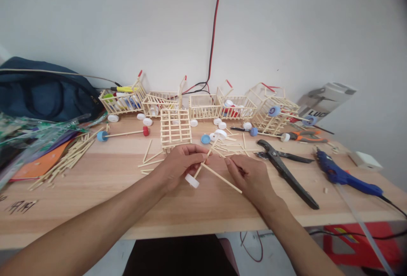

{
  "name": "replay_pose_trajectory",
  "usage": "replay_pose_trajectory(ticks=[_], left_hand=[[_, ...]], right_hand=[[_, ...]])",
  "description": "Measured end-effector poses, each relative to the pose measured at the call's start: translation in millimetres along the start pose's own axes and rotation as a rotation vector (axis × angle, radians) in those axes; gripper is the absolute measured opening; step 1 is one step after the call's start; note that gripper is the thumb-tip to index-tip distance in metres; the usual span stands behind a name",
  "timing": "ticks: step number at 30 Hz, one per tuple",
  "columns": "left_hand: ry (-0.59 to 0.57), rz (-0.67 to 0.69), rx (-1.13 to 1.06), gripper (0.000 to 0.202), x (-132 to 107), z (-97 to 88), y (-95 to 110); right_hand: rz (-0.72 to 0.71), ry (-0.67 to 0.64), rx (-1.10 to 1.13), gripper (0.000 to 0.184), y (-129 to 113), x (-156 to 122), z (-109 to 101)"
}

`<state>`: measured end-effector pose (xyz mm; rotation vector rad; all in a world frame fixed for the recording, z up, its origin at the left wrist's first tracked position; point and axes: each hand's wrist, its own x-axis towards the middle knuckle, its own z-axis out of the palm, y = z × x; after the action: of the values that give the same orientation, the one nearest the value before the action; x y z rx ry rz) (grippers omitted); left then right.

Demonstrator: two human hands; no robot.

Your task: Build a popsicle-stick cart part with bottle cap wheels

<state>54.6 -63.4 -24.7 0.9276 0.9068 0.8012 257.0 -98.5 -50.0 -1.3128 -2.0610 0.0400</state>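
My left hand (181, 163) pinches a thin wooden stick axle (208, 154) above the table's middle. One white bottle cap (192, 181) sits on its near end, and another white cap (220, 135) shows at its far end. A second wooden stick (222, 177) meets the axle near my left fingertips and slants down to the right. My right hand (251, 174) is closed, its thumb and finger on the end of another thin stick (219, 153) that runs toward the axle. Whether these sticks are joined to the axle, I cannot tell. Just beyond my left hand stands a stick lattice (176, 128).
Several small stick carts (203, 105) line the wall. Cutters (288, 174), a blue glue gun (346, 174) and orange-handled pliers (307, 136) lie on the right. Loose sticks (71, 153), plastic bags (28, 140) and a dark blue bag (47, 91) occupy the left. A capped axle (124, 134) lies nearby.
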Motion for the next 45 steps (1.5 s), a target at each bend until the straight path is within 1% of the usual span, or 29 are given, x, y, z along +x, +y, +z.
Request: replay_pose_trajectory(ticks=[15, 34, 45], left_hand=[[-0.014, 0.017, -0.004, 0.019, 1.1, -1.4, -1.9], [0.009, 0.005, -0.004, 0.02, 0.3, -0.5, -1.2], [-0.003, 0.011, -0.014, 0.021, 0.8, -0.9, -2.0]], right_hand=[[0.003, -0.005, 0.02, 0.037, 1.2, -1.0, 0.6], [0.002, -0.004, 0.024, 0.038, 0.8, -1.6, 0.8], [-0.009, 0.002, 0.017, 0.037, 0.9, -0.7, 1.5]])
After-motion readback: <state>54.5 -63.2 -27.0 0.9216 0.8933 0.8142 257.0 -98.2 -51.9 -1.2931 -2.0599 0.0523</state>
